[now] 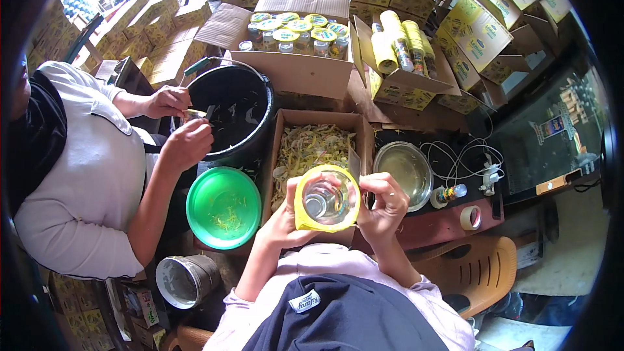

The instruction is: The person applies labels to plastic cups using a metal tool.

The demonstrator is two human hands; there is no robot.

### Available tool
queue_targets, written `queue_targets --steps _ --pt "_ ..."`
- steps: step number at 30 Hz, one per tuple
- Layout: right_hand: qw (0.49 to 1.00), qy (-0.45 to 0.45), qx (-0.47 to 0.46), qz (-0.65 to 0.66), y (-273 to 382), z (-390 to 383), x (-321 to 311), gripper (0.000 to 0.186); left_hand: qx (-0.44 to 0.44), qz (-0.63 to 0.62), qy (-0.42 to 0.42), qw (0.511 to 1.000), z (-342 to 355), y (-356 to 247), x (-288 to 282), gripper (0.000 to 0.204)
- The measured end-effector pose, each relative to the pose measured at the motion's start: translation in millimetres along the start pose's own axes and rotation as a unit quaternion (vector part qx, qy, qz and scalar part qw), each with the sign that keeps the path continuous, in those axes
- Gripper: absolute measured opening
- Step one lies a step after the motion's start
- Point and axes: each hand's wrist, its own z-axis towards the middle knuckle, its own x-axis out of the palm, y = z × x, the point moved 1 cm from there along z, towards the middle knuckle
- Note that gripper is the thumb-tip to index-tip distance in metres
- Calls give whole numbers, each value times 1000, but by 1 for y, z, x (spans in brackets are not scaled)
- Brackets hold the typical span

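Note:
Between my two hands is a clear cup (326,203), tipped so that its round mouth faces me. A yellow wrapper or label edges the mouth. My left hand (286,226) is closed around its lower left side, with the fingertips partly hidden. On the other side, the fingers of my right hand (385,205) pinch the cup's right edge. Just beyond it sits a cardboard box (368,131) filled with yellowish shreds (315,146). To the right of that box is a round bowl (409,169) of cloudy liquid.
At left a co-worker's hands (185,133) hold a small item over a black bucket (268,101). A green basin (195,211) and a grey bucket (205,273) stand nearer. White cables (455,162), a tape roll (470,218) and a carton of lidded cups (292,68) lie around.

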Motion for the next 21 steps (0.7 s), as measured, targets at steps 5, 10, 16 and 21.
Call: queue_targets --steps 5,10,16,21 --pt "1000 -15 10 14 2 0 -2 15 3 -61 -33 998 4 0 -2 77" --pt "999 -48 25 9 10 1 1 14 -42 -232 -113 965 4 5 1 77" --pt "998 -12 -33 -51 20 0 8 18 -33 -246 -146 958 0 10 11 77" --pt "995 -16 -75 -66 24 0 10 17 -11 -215 -158 964 -3 10 14 77"
